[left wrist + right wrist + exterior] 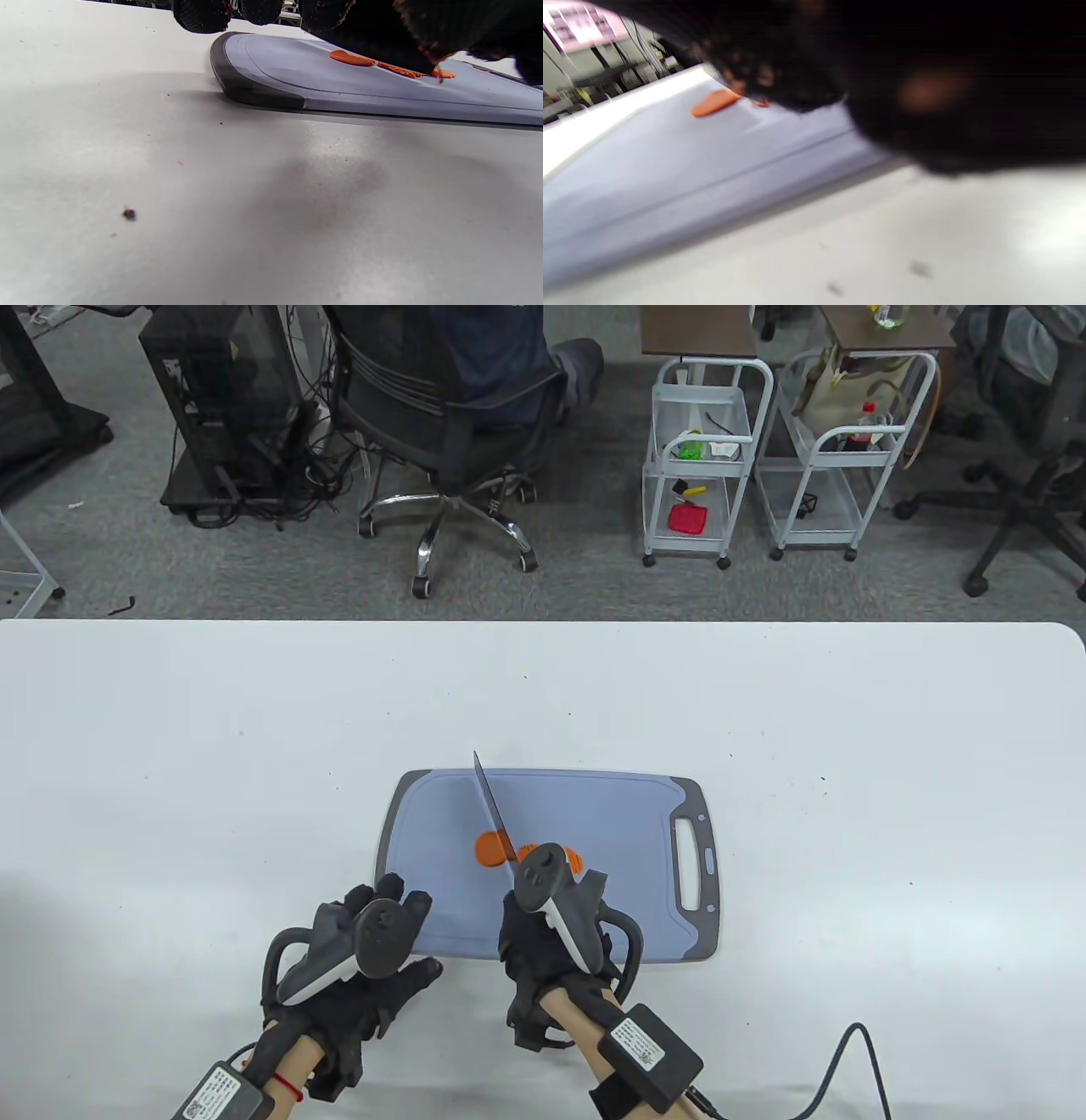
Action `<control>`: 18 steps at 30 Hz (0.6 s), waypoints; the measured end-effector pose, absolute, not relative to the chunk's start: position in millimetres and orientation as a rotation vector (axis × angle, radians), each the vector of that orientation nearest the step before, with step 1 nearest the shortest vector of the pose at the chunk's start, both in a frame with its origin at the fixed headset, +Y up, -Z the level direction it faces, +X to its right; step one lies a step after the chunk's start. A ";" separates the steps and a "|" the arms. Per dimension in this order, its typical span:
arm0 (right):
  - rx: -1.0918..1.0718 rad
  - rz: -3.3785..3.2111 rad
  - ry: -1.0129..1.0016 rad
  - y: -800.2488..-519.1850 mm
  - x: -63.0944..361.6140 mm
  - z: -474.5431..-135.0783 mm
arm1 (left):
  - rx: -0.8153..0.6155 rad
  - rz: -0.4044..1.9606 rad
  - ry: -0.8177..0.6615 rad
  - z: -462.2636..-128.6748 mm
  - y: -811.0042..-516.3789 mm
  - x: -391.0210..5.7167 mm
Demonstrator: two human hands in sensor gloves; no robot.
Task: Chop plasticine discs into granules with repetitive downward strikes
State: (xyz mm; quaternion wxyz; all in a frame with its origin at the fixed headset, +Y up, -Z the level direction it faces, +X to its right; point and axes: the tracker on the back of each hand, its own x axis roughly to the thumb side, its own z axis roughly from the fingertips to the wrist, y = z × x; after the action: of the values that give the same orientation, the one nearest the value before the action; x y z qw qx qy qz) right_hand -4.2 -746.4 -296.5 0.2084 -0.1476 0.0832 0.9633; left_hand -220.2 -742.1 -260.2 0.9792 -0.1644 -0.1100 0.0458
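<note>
Cutting board (594, 848): grey-blue, dark-rimmed, laid flat on the white table (170, 746) toward its near side. The slotted handle end is turned to the right. Broad bare tabletop is seen to the left, right and far side of the board; a narrower strip is left between its near edge and the table's front.

Plasticine discs (489, 849): orange, flattened, grouped near the middle of the board, partly hidden behind the right hand. In the left wrist view they (352, 58) are seen lying flat on the board surface, well inside the rim.

Knife (494, 810): blade angled toward the far left, its tip reaching just past the board's far edge, its lower part crossing the discs.

Right hand (551, 933): closed around the knife handle, positioned over the board's near edge. The right wrist view is blurred.

Left hand (373, 959): fingers spread, nothing held, fingertips (390, 891) placed at the board's near-left corner, palm over the table.

Cable (848, 1069): trailed across the near-right tabletop.
</note>
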 end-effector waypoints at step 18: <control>-0.451 2.781 0.489 -737.3 -12.5 -303.2 | -0.345 0.090 -0.223 -259.8 -742.3 -219.5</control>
State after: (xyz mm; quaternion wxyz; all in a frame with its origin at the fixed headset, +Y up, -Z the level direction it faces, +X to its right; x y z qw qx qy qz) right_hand -12.5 -737.3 -303.2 0.1404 -0.1561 0.1693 0.9629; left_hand -219.5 -742.3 -259.8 0.9779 -0.1715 -0.1108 0.0447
